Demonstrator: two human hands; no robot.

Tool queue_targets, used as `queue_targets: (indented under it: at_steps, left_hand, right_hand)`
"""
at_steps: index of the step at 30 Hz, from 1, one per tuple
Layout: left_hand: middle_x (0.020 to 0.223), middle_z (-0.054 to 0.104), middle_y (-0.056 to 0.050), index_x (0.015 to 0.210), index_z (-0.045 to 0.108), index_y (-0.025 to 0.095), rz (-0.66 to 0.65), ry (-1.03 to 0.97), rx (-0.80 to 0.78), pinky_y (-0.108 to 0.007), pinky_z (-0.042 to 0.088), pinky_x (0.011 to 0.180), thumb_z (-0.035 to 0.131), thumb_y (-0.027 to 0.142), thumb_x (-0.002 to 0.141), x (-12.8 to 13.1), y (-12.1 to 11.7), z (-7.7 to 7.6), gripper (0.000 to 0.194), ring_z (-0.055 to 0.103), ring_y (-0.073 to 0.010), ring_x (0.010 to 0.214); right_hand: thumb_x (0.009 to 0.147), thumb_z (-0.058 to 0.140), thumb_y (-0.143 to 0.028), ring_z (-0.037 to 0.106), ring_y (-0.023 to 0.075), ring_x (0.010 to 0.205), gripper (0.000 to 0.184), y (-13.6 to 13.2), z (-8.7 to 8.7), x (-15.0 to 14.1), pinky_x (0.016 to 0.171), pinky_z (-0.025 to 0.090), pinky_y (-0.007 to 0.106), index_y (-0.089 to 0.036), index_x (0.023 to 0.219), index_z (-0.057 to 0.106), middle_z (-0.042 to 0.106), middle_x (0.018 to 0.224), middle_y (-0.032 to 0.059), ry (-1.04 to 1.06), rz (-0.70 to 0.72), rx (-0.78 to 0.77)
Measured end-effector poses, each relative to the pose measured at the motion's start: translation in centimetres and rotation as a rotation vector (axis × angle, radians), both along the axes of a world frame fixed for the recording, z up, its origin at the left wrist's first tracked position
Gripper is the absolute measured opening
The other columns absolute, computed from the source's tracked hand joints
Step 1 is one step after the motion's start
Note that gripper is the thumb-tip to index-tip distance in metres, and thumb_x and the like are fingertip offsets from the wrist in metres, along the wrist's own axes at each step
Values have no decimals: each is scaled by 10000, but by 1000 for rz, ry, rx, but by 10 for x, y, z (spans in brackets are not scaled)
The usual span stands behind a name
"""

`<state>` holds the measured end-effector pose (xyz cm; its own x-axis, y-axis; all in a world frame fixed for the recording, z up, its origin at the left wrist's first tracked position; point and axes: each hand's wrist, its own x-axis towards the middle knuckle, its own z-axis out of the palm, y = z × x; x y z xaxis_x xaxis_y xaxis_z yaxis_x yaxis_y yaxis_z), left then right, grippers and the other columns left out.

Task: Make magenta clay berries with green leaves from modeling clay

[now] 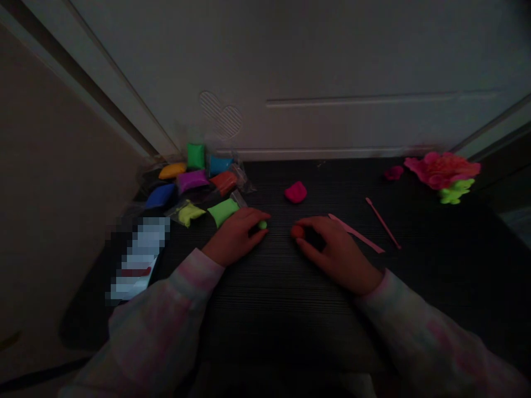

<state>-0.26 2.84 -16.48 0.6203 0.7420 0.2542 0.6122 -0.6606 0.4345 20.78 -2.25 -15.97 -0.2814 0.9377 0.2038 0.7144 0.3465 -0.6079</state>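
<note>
Between the thumb and fingers of my left hand (239,235) is a small light-green clay ball (262,225). My right hand (334,249) pinches a larger orange-red clay ball (297,231) low over the dark table. A flattened crimson clay lump (296,192) lies beyond both hands, near the middle. Just behind my left hand rests a bag of light-green clay (223,211). Close to my right hand lie a flat pink modelling knife (357,234) and a thin pink modelling stick (383,223).
Several plastic bags of coloured clay, among them a purple one (192,181), crowd the back left. A lit phone (141,257), its screen blurred out, lies at the left. A pink ruffled clay piece (442,168) and a yellow-green clay shape (457,191) sit back right. A white panel (332,127) borders the table's far edge.
</note>
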Motion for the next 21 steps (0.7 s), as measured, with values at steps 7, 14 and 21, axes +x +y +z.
queue_targets:
  at_steps: [7, 14, 21]
  left_hand:
    - [960, 582, -82, 966, 576, 138, 0, -1, 17, -343, 464, 819, 522, 230, 780, 2, -1, -4, 214, 539, -169, 928]
    - [1014, 566, -103, 1015, 565, 126, 5, 5, 46, -363, 442, 851, 512, 250, 781, 3, -2, -3, 270, 511, -187, 968]
    - [1023, 589, -108, 1045, 555, 121, 13, -55, 175, -410, 396, 882, 530, 297, 753, 10, -13, 8, 342, 488, -224, 992]
  right_hand:
    - [753, 508, -209, 525, 224, 941, 310, 0, 0, 4, 884, 351, 451, -199, 1060, 546, 591, 1007, 72, -171, 83, 25]
    - [773, 517, -328, 510, 239, 1002, 389, -1, 7, 12, 889, 378, 443, -181, 1133, 501, 578, 1066, 88, -171, 41, 66]
    - [802, 464, -314, 554, 287, 919, 306, -11, 1, 53, 817, 447, 465, -107, 989, 591, 606, 944, 149, -383, -305, 167]
